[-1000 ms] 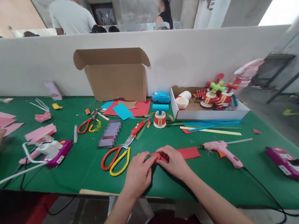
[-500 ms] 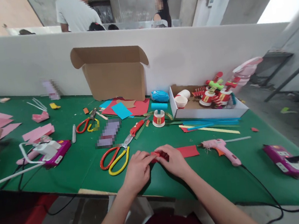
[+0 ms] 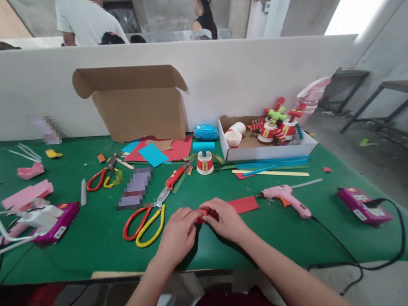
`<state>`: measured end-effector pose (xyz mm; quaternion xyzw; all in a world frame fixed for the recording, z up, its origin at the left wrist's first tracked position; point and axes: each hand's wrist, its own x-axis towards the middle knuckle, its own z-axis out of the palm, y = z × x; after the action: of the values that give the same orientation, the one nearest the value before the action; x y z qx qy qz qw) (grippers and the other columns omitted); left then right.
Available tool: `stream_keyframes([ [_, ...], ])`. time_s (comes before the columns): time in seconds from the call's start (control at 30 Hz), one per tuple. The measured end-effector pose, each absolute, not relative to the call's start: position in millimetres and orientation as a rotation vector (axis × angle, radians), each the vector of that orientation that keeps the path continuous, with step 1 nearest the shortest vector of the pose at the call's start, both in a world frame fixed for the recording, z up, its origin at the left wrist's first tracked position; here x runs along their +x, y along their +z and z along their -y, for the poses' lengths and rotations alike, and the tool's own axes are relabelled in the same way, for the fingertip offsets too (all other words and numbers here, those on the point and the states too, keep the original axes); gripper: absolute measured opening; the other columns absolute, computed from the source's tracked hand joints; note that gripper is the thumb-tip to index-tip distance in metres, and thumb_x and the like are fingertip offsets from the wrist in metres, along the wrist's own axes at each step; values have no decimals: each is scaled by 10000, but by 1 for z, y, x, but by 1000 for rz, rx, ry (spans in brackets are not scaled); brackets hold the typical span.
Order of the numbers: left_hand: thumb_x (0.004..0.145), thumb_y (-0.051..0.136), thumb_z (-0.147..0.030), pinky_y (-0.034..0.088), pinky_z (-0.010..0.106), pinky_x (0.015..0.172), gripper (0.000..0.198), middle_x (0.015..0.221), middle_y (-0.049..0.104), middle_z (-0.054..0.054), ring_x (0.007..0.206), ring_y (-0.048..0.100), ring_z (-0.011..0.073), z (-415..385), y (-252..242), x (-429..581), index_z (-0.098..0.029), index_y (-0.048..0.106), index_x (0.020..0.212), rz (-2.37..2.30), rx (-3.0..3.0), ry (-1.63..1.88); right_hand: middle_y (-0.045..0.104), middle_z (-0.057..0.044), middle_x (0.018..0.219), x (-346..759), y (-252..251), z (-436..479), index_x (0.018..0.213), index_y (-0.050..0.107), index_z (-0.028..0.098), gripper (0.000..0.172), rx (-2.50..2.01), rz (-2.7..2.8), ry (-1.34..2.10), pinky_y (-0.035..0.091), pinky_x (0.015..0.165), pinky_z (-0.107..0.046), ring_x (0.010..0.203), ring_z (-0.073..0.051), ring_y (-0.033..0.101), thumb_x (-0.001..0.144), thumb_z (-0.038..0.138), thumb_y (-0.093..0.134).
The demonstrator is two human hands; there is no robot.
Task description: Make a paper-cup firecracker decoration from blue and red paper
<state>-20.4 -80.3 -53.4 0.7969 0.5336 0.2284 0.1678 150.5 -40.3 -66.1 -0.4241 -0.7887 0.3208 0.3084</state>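
Observation:
Both hands meet over the green table near its front edge. Between the fingertips of my left hand (image 3: 179, 233) and my right hand (image 3: 223, 218) is a small piece of red paper (image 3: 204, 214), mostly covered by the fingers. It looks rolled or folded; its exact form cannot be made out. A flat red paper strip (image 3: 245, 205) lies just right of my right hand. Scissors with red and yellow handles (image 3: 148, 218) lie left of my left hand. Farther right rests a pink glue gun (image 3: 286, 198) with a clear glue stick in its back.
A paper cup figure (image 3: 204, 163) stands beyond my hands. A white box (image 3: 270, 151) holds cups and more figures. Blue and yellow paper strips (image 3: 275, 168) lie before it. A purple power box (image 3: 364, 205) sits at right, its cable trailing. Smaller scissors (image 3: 98, 177) lie at left.
The camera view has swung to the right, so the table's things appear farther left. Both hands keep hold of the red paper. The other person's hand at far left is out of view.

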Motion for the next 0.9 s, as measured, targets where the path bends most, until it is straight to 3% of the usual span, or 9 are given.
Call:
stream_keyframes([
  [0.23,819,362,-49,442,335,812,387,922,614,59,878,519,189,82,-59,-18,-201,637,1045,-1544,2269,696,635,-40,874,150,-64,40,960,643,207,190,-1136,2113,857,455,785,-310,845,-174,574,796,115,618],
  [0.77,842,348,-64,439,350,820,443,1009,595,82,910,502,194,85,-68,-16,-193,552,1214,-1631,2335,702,622,-34,844,151,-64,40,965,645,208,192,-1154,2124,835,453,748,-302,809,-171,564,796,121,618],
  [0.9,841,356,-68,433,351,799,397,948,589,77,890,494,202,85,-67,-14,-200,599,1125,-1662,2410,577,631,-35,867,151,-65,39,967,642,217,208,-1142,2111,836,454,757,-304,827,-172,570,789,111,616],
])
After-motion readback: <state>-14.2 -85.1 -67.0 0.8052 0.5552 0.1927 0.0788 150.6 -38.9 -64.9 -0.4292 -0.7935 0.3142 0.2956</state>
